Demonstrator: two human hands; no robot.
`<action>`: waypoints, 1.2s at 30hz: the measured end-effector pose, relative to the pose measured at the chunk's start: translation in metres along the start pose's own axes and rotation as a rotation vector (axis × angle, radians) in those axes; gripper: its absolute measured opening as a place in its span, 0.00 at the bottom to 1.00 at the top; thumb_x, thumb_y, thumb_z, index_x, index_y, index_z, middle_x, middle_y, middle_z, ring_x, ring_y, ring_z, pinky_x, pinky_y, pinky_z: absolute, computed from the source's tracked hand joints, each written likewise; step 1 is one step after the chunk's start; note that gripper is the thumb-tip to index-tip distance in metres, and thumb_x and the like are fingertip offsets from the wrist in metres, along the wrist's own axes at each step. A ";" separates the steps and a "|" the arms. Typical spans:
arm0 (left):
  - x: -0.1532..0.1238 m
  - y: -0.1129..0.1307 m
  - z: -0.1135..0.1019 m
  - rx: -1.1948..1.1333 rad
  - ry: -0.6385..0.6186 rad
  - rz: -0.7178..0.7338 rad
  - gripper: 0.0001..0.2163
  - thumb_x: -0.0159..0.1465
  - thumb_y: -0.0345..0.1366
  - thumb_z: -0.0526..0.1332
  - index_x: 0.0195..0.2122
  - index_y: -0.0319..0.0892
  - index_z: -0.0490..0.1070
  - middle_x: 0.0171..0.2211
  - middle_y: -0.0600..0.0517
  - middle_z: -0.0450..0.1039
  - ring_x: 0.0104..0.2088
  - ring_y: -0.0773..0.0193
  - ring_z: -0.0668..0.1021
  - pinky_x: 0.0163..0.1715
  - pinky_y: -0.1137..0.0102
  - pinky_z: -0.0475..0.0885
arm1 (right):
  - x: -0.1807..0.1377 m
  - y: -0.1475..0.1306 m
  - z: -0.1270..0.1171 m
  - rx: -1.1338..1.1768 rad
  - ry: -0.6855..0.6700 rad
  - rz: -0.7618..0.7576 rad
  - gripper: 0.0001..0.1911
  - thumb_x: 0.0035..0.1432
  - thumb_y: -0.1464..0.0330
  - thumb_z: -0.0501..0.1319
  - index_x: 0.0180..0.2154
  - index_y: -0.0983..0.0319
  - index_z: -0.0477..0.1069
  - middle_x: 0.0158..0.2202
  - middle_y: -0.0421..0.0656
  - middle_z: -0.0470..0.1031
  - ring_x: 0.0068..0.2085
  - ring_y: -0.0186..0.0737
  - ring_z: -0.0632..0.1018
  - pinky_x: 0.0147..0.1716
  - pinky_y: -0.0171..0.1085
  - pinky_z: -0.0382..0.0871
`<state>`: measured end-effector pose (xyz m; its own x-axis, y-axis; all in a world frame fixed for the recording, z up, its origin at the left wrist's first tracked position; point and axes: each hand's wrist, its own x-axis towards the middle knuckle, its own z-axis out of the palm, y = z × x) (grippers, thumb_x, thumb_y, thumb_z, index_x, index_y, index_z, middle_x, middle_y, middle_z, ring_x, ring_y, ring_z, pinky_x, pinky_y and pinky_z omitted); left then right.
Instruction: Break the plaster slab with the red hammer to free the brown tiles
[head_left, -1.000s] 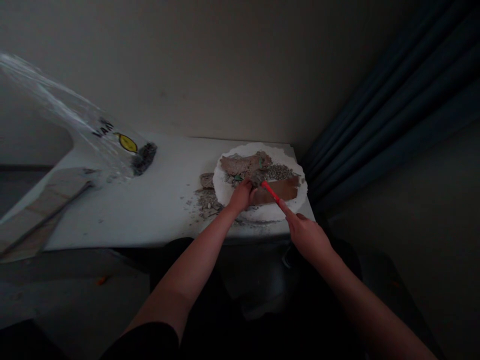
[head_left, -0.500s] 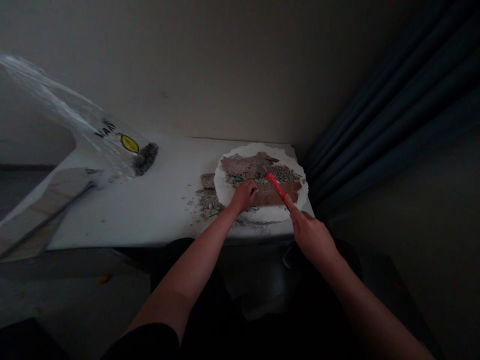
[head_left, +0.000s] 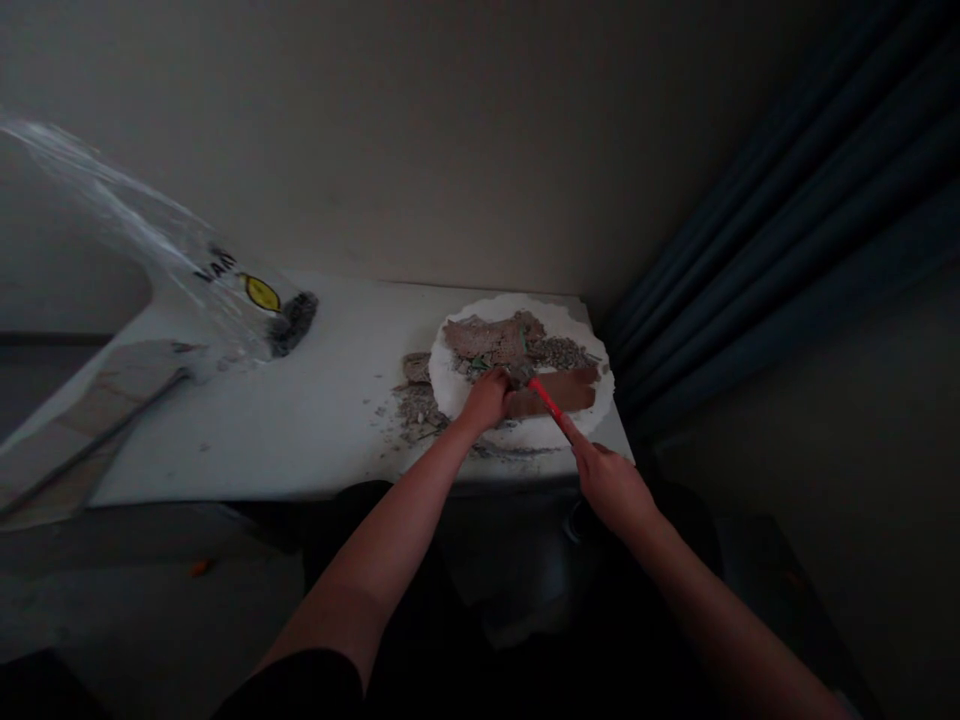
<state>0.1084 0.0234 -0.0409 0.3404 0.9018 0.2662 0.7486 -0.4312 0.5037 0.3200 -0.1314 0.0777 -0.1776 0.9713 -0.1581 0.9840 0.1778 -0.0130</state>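
Observation:
My right hand is closed round the red handle of a small hammer. Its grey head rests on the crumbled material at the middle of a round white slab. My left hand is closed in a pinch just left of the hammer head, on a small piece I cannot make out. Brown flat chunks and grey rubble lie on the slab. More grey crumbs are scattered on the white table at the slab's left edge.
A clear plastic bag with a yellow label and dark grains in its tip lies at the table's left. A wooden board leans at the far left. Dark blue curtains hang on the right, close to the table's corner.
The hammer head went up and back over the brown chunks, then came down again beside my left hand. My left hand stayed in place.

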 end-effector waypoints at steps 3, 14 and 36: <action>-0.001 0.000 0.000 0.005 -0.004 0.027 0.05 0.66 0.31 0.59 0.37 0.38 0.75 0.44 0.39 0.74 0.49 0.50 0.76 0.53 0.58 0.71 | 0.001 0.004 -0.005 0.016 0.013 0.008 0.34 0.73 0.67 0.47 0.75 0.53 0.38 0.40 0.47 0.81 0.33 0.43 0.81 0.34 0.38 0.71; -0.008 0.001 -0.013 -0.078 0.031 0.066 0.18 0.60 0.42 0.69 0.48 0.40 0.72 0.51 0.41 0.72 0.53 0.49 0.74 0.57 0.56 0.69 | -0.004 0.006 0.004 0.130 0.051 0.043 0.31 0.73 0.68 0.47 0.74 0.53 0.47 0.38 0.45 0.83 0.34 0.43 0.82 0.34 0.36 0.70; -0.015 0.004 -0.022 0.062 -0.017 -0.036 0.37 0.51 0.51 0.75 0.57 0.38 0.69 0.56 0.36 0.73 0.58 0.39 0.72 0.57 0.51 0.67 | -0.002 -0.007 0.022 0.040 0.012 0.047 0.34 0.73 0.69 0.47 0.75 0.50 0.38 0.38 0.44 0.80 0.32 0.41 0.81 0.35 0.37 0.72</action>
<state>0.0939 0.0079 -0.0248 0.3217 0.9173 0.2348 0.7943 -0.3964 0.4604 0.3135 -0.1383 0.0568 -0.1310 0.9803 -0.1481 0.9911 0.1256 -0.0450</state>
